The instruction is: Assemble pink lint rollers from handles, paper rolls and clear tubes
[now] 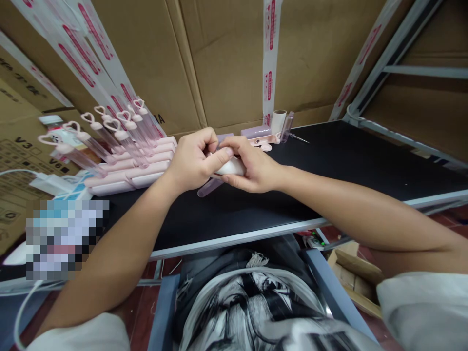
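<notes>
Above the black tabletop point(226, 219), both my hands are closed around a smooth white rounded piece point(233, 167). My left hand point(192, 158) grips it from the left with the thumb on top. From the right, the fingers of my right hand point(256, 165) wrap around it, hiding much of its shape. Just below my hands a translucent purple part point(210, 187) shows; whether it is joined to the white piece I cannot tell. Behind my right hand are a glossy purple shell point(256, 131), a pink part point(263, 140) and a small pink disc point(266, 147).
On the left stand several pale pink devices point(131, 174) with clear tubes and heart-shaped loops. A white roll point(278, 121) and a thin metal tool point(300, 138) lie at the back. Taped cardboard point(226, 63) walls the rear. A power strip point(54, 184) and a blurred-out object point(68, 239) sit at left.
</notes>
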Tool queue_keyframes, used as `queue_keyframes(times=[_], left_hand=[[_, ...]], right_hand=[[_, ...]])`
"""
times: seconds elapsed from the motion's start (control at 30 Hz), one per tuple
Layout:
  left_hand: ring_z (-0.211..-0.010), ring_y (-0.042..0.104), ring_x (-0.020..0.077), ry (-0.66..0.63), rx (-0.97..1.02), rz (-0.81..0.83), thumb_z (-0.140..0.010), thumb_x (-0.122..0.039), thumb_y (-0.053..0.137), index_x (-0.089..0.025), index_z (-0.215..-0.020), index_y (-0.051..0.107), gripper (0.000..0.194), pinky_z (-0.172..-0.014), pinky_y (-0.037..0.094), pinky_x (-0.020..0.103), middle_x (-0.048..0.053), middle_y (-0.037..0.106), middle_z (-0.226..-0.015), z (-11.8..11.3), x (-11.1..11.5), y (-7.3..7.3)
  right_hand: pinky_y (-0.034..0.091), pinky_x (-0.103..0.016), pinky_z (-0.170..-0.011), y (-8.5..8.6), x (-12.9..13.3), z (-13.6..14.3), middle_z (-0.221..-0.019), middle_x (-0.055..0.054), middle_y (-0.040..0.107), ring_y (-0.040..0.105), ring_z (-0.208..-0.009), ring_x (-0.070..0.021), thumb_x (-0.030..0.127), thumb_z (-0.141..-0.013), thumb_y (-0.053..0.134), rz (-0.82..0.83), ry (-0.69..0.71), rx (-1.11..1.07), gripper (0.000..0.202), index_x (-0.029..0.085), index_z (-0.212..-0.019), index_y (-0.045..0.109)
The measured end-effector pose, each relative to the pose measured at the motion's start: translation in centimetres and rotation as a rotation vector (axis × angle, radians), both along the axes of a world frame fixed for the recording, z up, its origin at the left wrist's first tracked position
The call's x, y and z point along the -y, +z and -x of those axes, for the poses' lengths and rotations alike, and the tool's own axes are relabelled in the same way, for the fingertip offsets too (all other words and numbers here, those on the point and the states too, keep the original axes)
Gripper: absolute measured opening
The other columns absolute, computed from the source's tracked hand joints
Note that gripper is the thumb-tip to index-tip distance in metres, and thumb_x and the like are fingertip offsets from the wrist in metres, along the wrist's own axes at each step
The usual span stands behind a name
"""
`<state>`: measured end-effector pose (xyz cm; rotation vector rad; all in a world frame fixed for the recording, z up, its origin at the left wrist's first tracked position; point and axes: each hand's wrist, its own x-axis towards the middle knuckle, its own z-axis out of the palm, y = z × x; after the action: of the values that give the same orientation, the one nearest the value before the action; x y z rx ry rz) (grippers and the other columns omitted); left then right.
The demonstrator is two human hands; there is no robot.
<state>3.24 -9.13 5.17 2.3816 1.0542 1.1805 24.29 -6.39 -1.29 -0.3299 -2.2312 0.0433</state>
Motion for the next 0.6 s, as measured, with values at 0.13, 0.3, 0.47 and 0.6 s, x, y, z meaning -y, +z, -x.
queue_keyframes(times=[0.13,0.3,0.47,0.6], left_hand=[[-0.058,0.038,0.0109,-0.049,0.063,0.095,-0.082,-0.075,0.079,-0.023,-0.070,0.043,0.064,-0.053,0.031,0.027,-0.004,0.042,-0.062,-0.2,0.1,0.4],[-0.057,0.041,0.0108,-0.062,0.080,0.183,-0.078,-0.081,0.081,-0.023,-0.071,0.042,0.070,-0.050,0.031,0.026,-0.005,0.040,-0.062,0.0,-0.4,0.5],[-0.052,0.046,0.0110,0.041,0.077,0.282,-0.078,-0.085,0.078,-0.024,-0.073,0.043,0.070,-0.046,0.031,0.024,-0.004,0.042,-0.058,0.8,-1.3,0.2],[-0.055,0.060,0.0165,0.010,0.088,0.346,-0.086,-0.090,0.064,-0.023,-0.075,0.051,0.069,-0.049,0.042,0.027,0.000,0.052,-0.058,0.9,-2.0,-0.2]], right_hand=[[0.053,-0.058,-0.115,-0.1,0.2,0.3,-0.159,-0.016,0.052,0.062,-0.138,-0.0368,0.048,-0.103,0.055,-0.028,-0.007,-0.012,0.075,0.030,-0.166,0.018],[0.047,-0.064,-0.121,-0.1,0.1,0.6,-0.170,-0.016,0.042,0.053,-0.150,-0.0404,0.055,-0.105,0.053,-0.007,-0.044,-0.013,0.083,0.032,-0.172,0.011],[0.041,-0.068,-0.126,-0.3,-0.2,1.5,-0.174,-0.018,0.037,0.043,-0.158,-0.0425,0.062,-0.105,0.051,0.042,-0.083,-0.052,0.086,0.028,-0.174,0.012],[0.043,-0.065,-0.125,-1.1,-0.1,2.5,-0.167,-0.021,0.047,0.047,-0.154,-0.0397,0.061,-0.107,0.046,0.105,-0.095,-0.103,0.076,0.024,-0.170,0.025]])
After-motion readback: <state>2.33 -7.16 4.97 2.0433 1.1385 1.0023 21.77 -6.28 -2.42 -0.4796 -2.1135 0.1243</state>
